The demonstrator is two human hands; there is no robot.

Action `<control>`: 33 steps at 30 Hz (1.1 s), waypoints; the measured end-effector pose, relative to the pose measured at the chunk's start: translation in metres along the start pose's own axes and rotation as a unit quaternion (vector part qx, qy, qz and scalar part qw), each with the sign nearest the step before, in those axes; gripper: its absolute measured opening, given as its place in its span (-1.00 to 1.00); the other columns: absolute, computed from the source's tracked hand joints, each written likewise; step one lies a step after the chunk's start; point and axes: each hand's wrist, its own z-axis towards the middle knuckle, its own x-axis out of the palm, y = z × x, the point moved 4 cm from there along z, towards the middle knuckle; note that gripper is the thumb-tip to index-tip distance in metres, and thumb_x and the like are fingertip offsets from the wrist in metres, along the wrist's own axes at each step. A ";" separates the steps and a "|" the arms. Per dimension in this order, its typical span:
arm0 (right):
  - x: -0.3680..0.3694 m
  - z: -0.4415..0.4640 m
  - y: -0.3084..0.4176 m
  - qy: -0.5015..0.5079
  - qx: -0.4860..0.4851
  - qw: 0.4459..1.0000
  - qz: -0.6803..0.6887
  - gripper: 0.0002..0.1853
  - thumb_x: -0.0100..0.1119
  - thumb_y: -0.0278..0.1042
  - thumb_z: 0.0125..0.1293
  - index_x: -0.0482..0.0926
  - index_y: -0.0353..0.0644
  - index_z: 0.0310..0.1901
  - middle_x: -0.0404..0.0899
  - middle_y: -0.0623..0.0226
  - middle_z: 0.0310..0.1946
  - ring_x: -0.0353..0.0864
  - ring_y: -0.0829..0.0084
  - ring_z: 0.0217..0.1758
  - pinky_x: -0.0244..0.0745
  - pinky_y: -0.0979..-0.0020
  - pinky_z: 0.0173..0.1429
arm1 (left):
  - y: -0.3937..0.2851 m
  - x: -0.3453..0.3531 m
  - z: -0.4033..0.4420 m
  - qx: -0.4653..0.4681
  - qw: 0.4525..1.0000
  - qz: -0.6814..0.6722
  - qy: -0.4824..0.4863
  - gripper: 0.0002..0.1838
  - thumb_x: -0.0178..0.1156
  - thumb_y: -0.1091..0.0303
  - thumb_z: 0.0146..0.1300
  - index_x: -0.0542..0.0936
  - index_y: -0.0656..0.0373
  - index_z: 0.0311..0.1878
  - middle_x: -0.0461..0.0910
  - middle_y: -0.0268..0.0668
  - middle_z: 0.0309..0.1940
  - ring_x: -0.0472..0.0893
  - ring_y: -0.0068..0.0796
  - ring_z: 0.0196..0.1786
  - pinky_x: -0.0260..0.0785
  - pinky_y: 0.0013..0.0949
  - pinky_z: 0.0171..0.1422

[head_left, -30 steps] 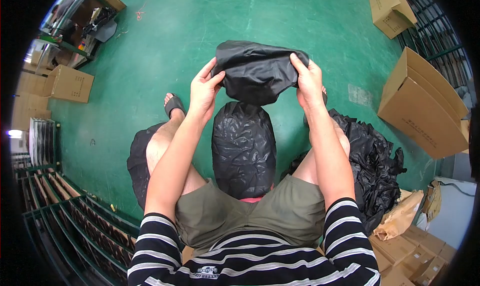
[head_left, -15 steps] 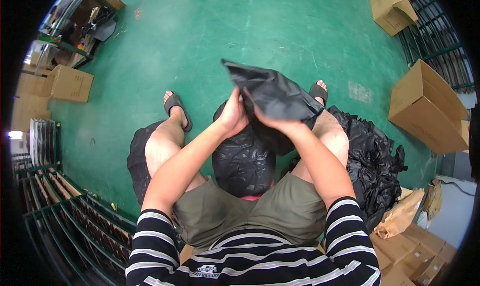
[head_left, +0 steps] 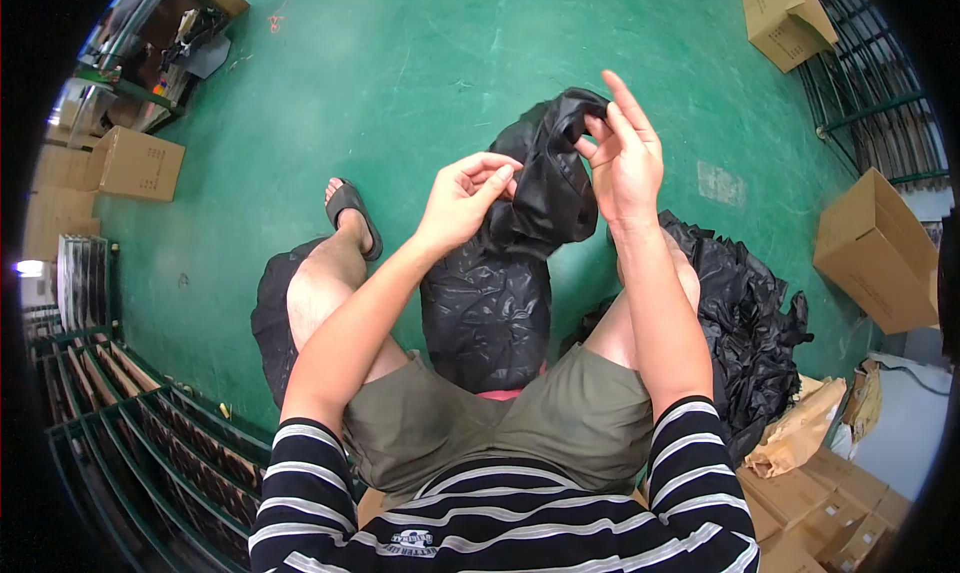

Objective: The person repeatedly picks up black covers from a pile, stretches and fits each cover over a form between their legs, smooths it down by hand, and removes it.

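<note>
Between my hands hangs a shiny black cloth piece, gathered so that a rounded opening shows. My left hand pinches its left edge between thumb and curled fingers. At the upper right edge, my right hand holds it with thumb and bent fingers, one finger pointing upward. Below it, between my legs, stands a rounded black bundle of similar wrinkled material. Its top is partly hidden behind the held piece.
A large heap of crumpled black material lies beside my right leg. More black material is by my left leg. Cardboard boxes stand on the green floor. Green metal racks line the lower left.
The black cloth has gone from a flat, spread shape to a gathered, rounded one. My right hand has come up and out from beneath it to its right edge. The box at right has shifted in view.
</note>
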 end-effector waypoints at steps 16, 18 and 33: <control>0.042 -0.025 -0.003 0.180 -0.293 0.762 -0.549 -0.22 0.15 -0.60 0.01 0.34 0.05 0.37 -0.04 -0.08 0.47 0.11 -0.08 0.44 0.06 0.09 0.48 | 0.005 -0.025 0.001 -0.034 0.997 -0.020 0.070 -0.56 0.10 0.43 0.38 0.37 0.25 0.30 0.51 -0.26 0.11 0.58 -0.47 0.06 0.49 -0.41 0.16; 0.045 -0.027 -0.006 0.190 -0.329 0.724 -0.577 -0.22 0.21 -0.54 -0.07 0.43 0.17 0.31 0.05 0.01 0.45 0.05 -0.12 0.44 0.01 -0.02 0.49 | -0.014 -0.005 -0.012 -0.130 0.951 -0.262 0.103 -0.55 0.11 0.46 0.37 0.36 0.29 0.30 0.48 -0.24 0.15 0.58 -0.48 0.05 0.51 -0.43 0.12; 0.024 -0.035 0.028 -0.059 -0.330 0.819 -0.466 -0.91 0.06 -0.63 0.12 0.41 -0.36 -0.51 0.36 0.26 -0.62 0.32 0.47 -0.58 0.24 0.47 -0.46 | -0.037 -0.030 -0.015 0.161 0.975 0.089 -0.122 -0.37 -0.16 -0.15 0.46 0.28 0.20 0.32 0.30 -0.19 0.30 0.34 -0.27 0.34 0.17 -0.10 0.40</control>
